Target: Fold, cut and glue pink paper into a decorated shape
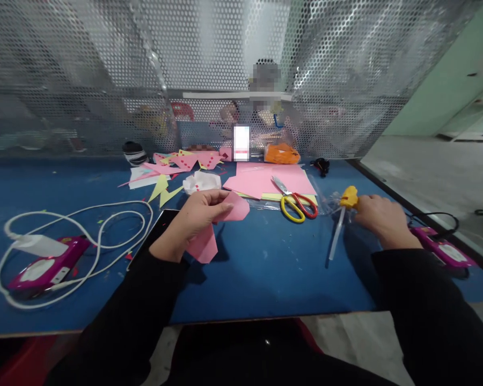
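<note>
My left hand (193,220) is closed on a folded pink paper piece (225,217) and holds it just above the blue table (265,268). My right hand (380,217) is closed around a small yellow glue gun (349,198) with a clear glue stick (336,236) that slants down toward the table. Yellow and red scissors (295,203) lie between the two hands, on a stack of pink paper sheets (261,179).
Pink and yellow paper scraps (181,163) lie at the back. At the left are a magenta device (44,265) and a coiled white cable (104,236). Another magenta device (443,249) lies at the right. A dark phone (155,233) rests under my left wrist. Behind the perforated metal screen (104,80) sits a person.
</note>
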